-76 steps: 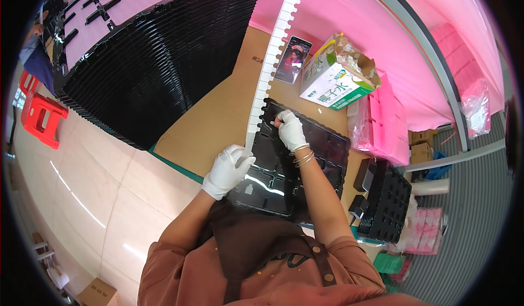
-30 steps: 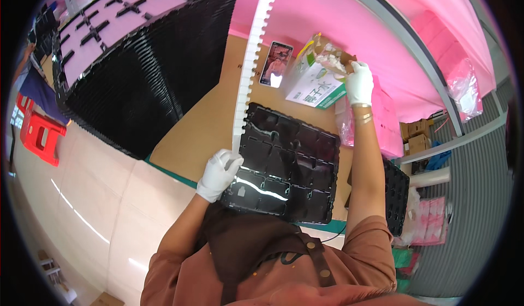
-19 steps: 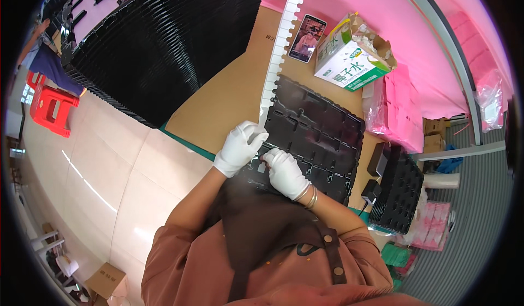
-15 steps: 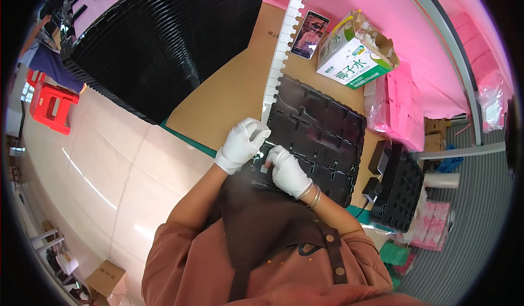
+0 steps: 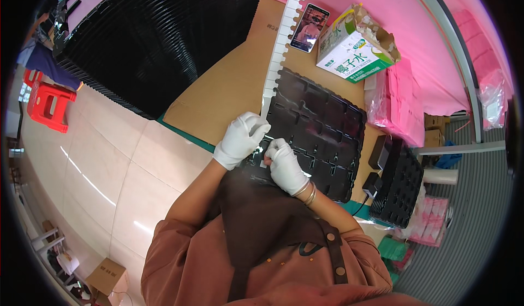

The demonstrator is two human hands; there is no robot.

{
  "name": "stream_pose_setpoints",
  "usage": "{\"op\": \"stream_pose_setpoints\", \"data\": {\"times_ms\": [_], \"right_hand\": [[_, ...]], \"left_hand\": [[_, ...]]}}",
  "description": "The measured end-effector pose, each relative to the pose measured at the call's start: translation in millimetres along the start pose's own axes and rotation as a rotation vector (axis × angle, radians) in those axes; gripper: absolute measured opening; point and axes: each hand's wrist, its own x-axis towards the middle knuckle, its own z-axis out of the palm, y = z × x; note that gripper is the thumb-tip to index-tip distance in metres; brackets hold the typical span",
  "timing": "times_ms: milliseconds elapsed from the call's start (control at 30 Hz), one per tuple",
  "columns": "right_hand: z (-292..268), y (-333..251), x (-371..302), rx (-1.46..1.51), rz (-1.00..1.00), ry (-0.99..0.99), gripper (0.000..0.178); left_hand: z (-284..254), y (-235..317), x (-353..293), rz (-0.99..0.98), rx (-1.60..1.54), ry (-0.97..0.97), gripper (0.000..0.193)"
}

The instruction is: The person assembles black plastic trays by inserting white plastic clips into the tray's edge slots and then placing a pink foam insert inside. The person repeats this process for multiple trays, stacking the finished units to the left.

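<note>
A shallow black plastic tray (image 5: 322,126) with moulded compartments lies in front of me. Over its near left corner my left hand (image 5: 240,141), in a white glove, is closed, fingertips curled toward the thumb. They meet the lower end of a long white strip (image 5: 279,46) with a notched edge; whether they grip it is hidden. My right hand (image 5: 287,168), gloved too, is closed just to the right over the tray, with a bare fingertip showing. What it pinches cannot be made out. A small pale piece (image 5: 263,164) shows on the tray beside these fingers.
A tall stack of black trays (image 5: 164,38) stands at the left on a brown cardboard sheet (image 5: 218,87). Behind the tray are a phone (image 5: 310,27), an open carton (image 5: 355,55) and pink packs (image 5: 401,101). Smaller black trays (image 5: 401,188) stand right; a red stool (image 5: 52,107) is on the floor.
Both hands stay over the tray's near left corner, with only slight finger movement. The whole view has shifted a little; nothing has visibly been picked up or put down.
</note>
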Motion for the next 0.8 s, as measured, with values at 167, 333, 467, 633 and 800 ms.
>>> {"op": "stream_pose_setpoints", "data": {"times_ms": [167, 333, 467, 633, 800], "right_hand": [[-1.7, 1.5, -1.1, 0.009, -0.119, -0.002, 0.015], [-2.4, 3.0, -0.8, 0.027, -0.125, -0.016, 0.016], [-2.7, 2.6, -0.7, 0.046, -0.104, 0.02, 0.014], [-2.5, -6.1, 1.4, 0.027, -0.036, 0.051, 0.012], [2.6, -5.5, 1.2, -0.021, 0.004, 0.049, 0.011]], "left_hand": [[1.1, -2.0, -0.3, 0.016, -0.005, 0.011, 0.015], [1.3, -2.0, -0.2, 0.008, -0.02, 0.009, 0.014], [0.4, 0.3, 0.2, 0.017, -0.019, 0.008, 0.014], [-0.6, 0.5, 0.8, 0.014, 0.005, -0.002, 0.013], [0.3, -1.1, 0.2, 0.027, -0.007, 0.006, 0.012]]}}
